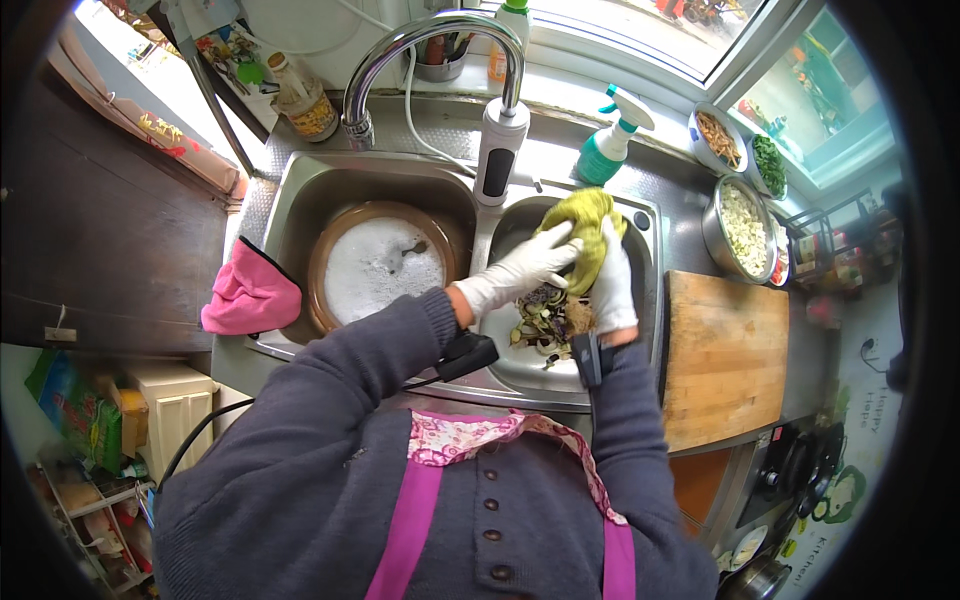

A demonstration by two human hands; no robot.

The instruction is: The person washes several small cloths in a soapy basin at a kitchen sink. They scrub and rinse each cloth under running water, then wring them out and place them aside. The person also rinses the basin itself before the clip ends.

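Note:
Both my hands wear white gloves and hold a bunched yellow-green cloth (589, 225) above the right sink basin (514, 375). My left hand (529, 270) presses on the cloth's left side with its fingers spread over it. My right hand (615, 285) grips the cloth from the right. Below them, a heap of vegetable peelings (544, 319) lies in the basin beside a tan clump (579, 316) that I cannot make out clearly. In the left basin (300, 191) sits a brown-rimmed bowl (322, 262) filled with white suds.
A chrome faucet (499, 150) arches over the left basin. A pink cloth (251, 296) hangs at the sink's left edge. A teal spray bottle (604, 150) stands behind. To the right lie a wooden cutting board (724, 360) and a metal bowl (712, 225) of chopped food. An oil bottle (306, 105) stands back left.

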